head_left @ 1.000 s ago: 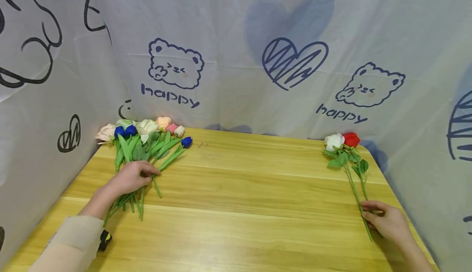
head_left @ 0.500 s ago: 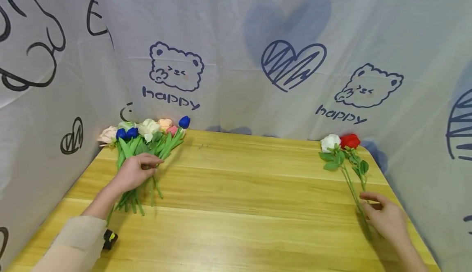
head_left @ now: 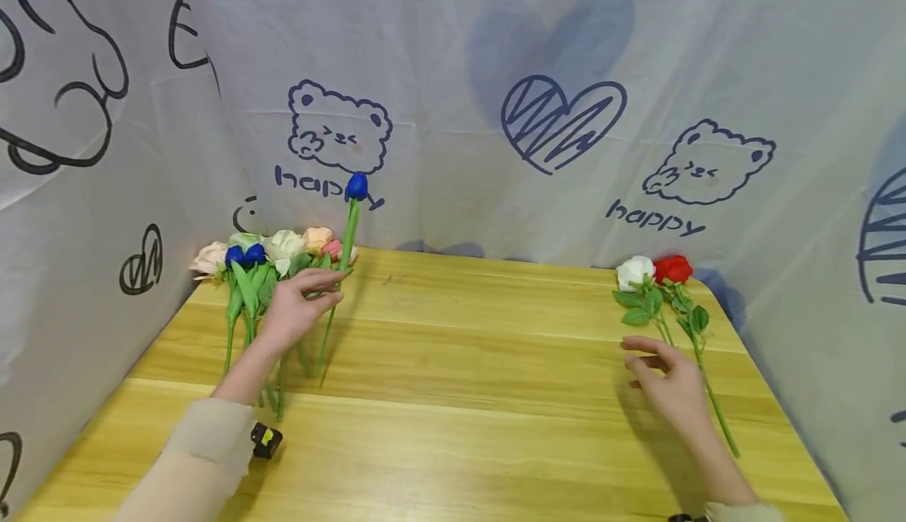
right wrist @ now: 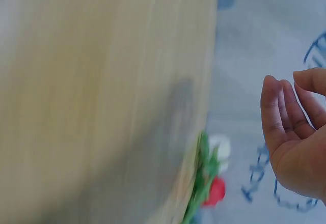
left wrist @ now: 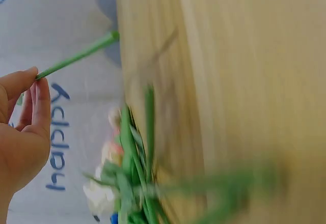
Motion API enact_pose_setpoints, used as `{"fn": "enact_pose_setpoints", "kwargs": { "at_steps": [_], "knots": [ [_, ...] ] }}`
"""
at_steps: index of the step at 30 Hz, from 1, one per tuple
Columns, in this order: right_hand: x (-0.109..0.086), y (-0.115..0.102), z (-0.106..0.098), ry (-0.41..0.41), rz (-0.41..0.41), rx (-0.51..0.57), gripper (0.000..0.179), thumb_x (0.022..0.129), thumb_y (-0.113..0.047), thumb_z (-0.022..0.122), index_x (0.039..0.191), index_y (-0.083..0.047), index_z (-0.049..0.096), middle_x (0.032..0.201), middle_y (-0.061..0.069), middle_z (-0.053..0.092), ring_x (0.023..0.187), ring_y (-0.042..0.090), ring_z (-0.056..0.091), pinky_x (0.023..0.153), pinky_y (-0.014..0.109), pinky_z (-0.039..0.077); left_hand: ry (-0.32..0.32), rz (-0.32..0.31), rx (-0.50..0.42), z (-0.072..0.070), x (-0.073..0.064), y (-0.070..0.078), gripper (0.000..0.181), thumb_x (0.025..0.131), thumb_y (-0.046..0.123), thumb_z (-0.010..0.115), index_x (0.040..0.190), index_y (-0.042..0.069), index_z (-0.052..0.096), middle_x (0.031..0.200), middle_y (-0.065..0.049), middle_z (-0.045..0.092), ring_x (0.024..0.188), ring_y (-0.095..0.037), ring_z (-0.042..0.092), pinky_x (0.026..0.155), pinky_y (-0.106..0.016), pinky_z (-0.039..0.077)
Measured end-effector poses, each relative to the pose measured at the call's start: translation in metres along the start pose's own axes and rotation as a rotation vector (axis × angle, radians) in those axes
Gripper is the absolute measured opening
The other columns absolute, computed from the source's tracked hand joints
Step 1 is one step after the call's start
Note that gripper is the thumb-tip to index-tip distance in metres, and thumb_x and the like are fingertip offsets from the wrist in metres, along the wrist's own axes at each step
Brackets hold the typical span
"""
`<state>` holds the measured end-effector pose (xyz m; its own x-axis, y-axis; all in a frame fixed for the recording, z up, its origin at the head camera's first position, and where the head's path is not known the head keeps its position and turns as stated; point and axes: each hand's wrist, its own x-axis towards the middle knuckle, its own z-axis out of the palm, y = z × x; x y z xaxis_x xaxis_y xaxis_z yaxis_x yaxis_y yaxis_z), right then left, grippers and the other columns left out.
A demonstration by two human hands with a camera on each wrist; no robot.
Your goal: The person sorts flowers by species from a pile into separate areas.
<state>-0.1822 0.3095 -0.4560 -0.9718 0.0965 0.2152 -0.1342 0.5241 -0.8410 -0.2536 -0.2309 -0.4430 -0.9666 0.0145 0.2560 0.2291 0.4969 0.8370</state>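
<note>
A blue tulip [head_left: 357, 186] stands nearly upright at the left, its green stem pinched between the thumb and fingers of my left hand [head_left: 300, 306]. In the left wrist view the lower stem [left wrist: 81, 56] sticks out past those fingertips. Behind and below that hand lies a bunch of flowers with a cream rose [head_left: 285, 247] and blue tulips [head_left: 245, 255]. My right hand [head_left: 668, 384] hovers above the table with nothing in it, thumb and fingers apart. Just beyond it lie a white rose [head_left: 636, 273] and a red rose [head_left: 673, 270] with leafy stems.
The wooden table [head_left: 481, 349] spans the area between the two groups of flowers. White printed cloth [head_left: 446, 113] hangs behind it and along both sides. A small black device [head_left: 266, 440] sits at the left cuff.
My left hand has lifted the blue tulip from the bunch, raising it upright and moving right. My right hand has let go of the rose stem and shifted left.
</note>
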Motion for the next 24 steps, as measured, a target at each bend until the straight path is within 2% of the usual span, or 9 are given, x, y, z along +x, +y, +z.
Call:
{"fn": "enact_pose_setpoints", "kwargs": {
  "at_steps": [5, 10, 15, 20, 24],
  "knots": [
    [0.004, -0.021, 0.038, -0.048, -0.026, 0.108, 0.025, 0.101, -0.009, 0.069, 0.125, -0.002, 0.072, 0.125, 0.018, 0.071, 0.09, 0.004, 0.068, 0.07, 0.032, 0.063, 0.03, -0.02, -0.155, 0.027, 0.004, 0.013, 0.036, 0.097, 0.002, 0.072, 0.132, -0.002, 0.07, 0.136, -0.019, 0.063, 0.116, -0.033, 0.066, 0.083, -0.013, 0.053],
    [0.007, -0.041, 0.074, -0.132, -0.041, 0.21, 0.024, 0.1, -0.005, 0.069, 0.124, -0.003, 0.072, 0.126, 0.016, 0.071, 0.096, 0.014, 0.069, 0.072, 0.036, 0.064, 0.07, -0.019, -0.294, 0.056, 0.006, 0.029, 0.036, 0.094, -0.002, 0.074, 0.129, -0.007, 0.069, 0.131, -0.022, 0.065, 0.111, -0.025, 0.068, 0.085, -0.015, 0.055],
    [0.004, -0.056, 0.104, -0.22, -0.059, 0.287, 0.024, 0.1, -0.002, 0.068, 0.123, -0.006, 0.072, 0.126, 0.013, 0.069, 0.098, 0.018, 0.069, 0.074, 0.04, 0.064, 0.093, -0.018, -0.442, 0.086, 0.003, 0.048, 0.035, 0.092, -0.007, 0.073, 0.127, -0.008, 0.07, 0.129, -0.022, 0.065, 0.112, -0.028, 0.067, 0.087, -0.019, 0.057],
    [-0.001, -0.072, 0.131, -0.313, -0.056, 0.341, 0.024, 0.1, -0.002, 0.068, 0.123, -0.005, 0.073, 0.126, 0.018, 0.067, 0.098, 0.022, 0.071, 0.076, 0.048, 0.063, 0.085, -0.003, -0.545, 0.115, -0.001, 0.066, 0.034, 0.09, -0.01, 0.074, 0.125, -0.007, 0.072, 0.126, -0.023, 0.066, 0.111, -0.032, 0.067, 0.087, -0.023, 0.059],
    [-0.005, -0.085, 0.15, -0.406, -0.043, 0.366, 0.026, 0.099, -0.005, 0.069, 0.125, -0.001, 0.071, 0.129, 0.021, 0.066, 0.102, 0.036, 0.071, 0.079, 0.051, 0.063, 0.053, -0.009, -0.58, 0.133, -0.004, 0.074, 0.034, 0.092, -0.008, 0.074, 0.126, -0.007, 0.071, 0.126, -0.021, 0.066, 0.111, -0.03, 0.067, 0.087, -0.024, 0.059]
  ]
}}
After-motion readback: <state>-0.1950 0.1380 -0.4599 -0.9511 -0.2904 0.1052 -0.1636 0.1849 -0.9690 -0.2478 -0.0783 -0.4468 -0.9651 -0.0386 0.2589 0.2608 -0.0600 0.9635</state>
